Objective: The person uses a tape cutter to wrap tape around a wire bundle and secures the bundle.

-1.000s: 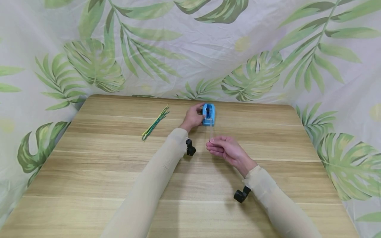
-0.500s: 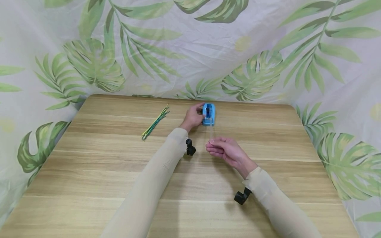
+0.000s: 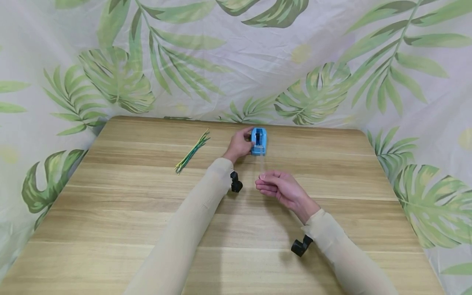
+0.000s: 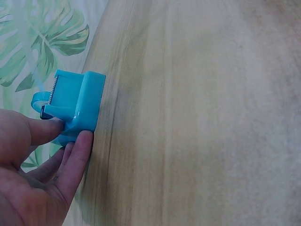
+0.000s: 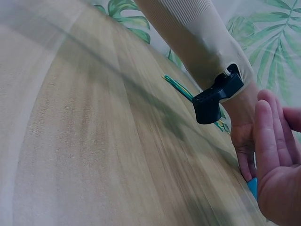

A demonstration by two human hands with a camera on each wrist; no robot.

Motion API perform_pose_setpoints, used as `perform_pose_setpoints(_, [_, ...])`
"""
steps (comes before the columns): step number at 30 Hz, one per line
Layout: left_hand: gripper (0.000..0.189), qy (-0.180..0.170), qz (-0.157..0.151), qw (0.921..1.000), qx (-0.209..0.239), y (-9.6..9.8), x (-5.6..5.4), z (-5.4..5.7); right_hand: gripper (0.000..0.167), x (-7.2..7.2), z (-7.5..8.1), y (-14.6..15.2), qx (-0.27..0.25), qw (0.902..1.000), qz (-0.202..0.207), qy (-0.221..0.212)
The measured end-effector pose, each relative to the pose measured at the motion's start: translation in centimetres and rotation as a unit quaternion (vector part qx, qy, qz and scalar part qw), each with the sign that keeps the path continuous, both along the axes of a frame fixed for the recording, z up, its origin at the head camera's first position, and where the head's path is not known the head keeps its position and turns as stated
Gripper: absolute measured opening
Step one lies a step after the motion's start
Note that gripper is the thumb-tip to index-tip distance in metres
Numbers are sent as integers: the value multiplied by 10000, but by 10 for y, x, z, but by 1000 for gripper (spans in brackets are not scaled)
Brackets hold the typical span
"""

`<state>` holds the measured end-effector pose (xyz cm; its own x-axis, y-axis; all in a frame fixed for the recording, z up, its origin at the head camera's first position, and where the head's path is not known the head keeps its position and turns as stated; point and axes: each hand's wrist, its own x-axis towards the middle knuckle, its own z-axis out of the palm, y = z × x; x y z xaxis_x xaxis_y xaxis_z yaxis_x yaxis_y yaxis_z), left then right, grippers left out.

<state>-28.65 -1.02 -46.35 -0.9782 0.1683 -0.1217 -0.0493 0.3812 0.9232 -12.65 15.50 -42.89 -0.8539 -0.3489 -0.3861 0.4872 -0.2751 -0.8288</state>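
A blue tape dispenser [image 3: 259, 142] stands near the table's far edge, its toothed cutter showing in the left wrist view. My left hand [image 3: 239, 145] holds it by its left side, the thumb [image 4: 46, 130] near the cutter and fingers along the lower body. From the dispenser a clear strip of tape [image 3: 262, 163] stretches toward me. Its near end is pinched between thumb and forefinger of my right hand [image 3: 282, 187], above the tabletop. In the right wrist view my right hand [image 5: 280, 165] covers most of the dispenser.
A bundle of green and yellow thin sticks or ties [image 3: 192, 152] lies on the wooden table [image 3: 121, 196], left of the left hand. A leaf-patterned cloth [image 3: 254, 61] hangs right behind the far edge. Black wrist cameras [image 3: 301, 246] jut below both sleeves.
Both hands and the dispenser stay nearly in place. My right hand has drifted very slightly toward me, with the tape still stretched between it and the dispenser.
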Motion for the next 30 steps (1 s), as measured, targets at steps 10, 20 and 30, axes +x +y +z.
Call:
perform_pose_setpoints(10, [64,79,43,10000,-42,0,-1,0,14,5,3,-3,-51,10000,76,33])
perform_pose_setpoints(20, [63,95,64,9999,-32,0,2,2,17,4,0,-4,-83,9999,65,-6])
perform_pose_setpoints(30, [59,284,23,9994,203,-1,4,-5,16,3,-3,-3,-103,9999,64,-72])
